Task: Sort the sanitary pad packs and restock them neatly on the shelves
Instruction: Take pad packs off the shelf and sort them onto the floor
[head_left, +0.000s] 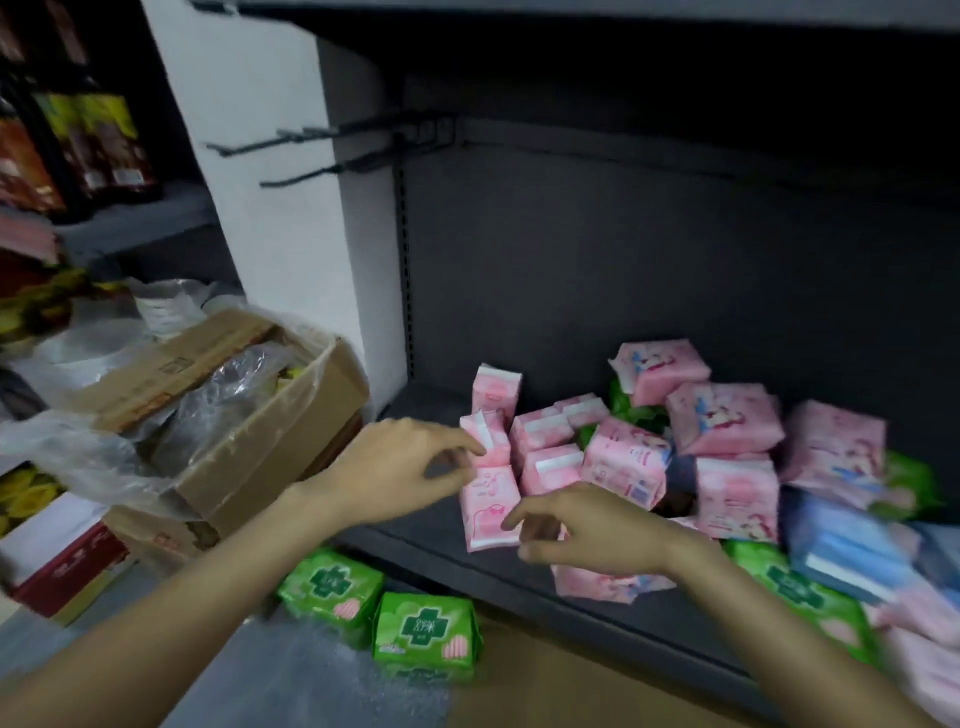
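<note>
On dark shelf (571, 566), glossy pink packs (491, 506)

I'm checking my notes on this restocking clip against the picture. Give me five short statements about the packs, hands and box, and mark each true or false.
1. Two green packs lie below the shelf, on the floor. True.
2. The cardboard box stands to the right of the shelf. False: it is to the left, with clear plastic in it.
3. The left hand touches a small pink pack at the front row. True.
4. The pink packs are all lined up neatly. False: only a few small ones stand in a row at the left; the rest lie in a loose heap.
5. The right hand holds a blue pack. False: its fingers are at a pink pack; the blue pack lies further right.
</note>
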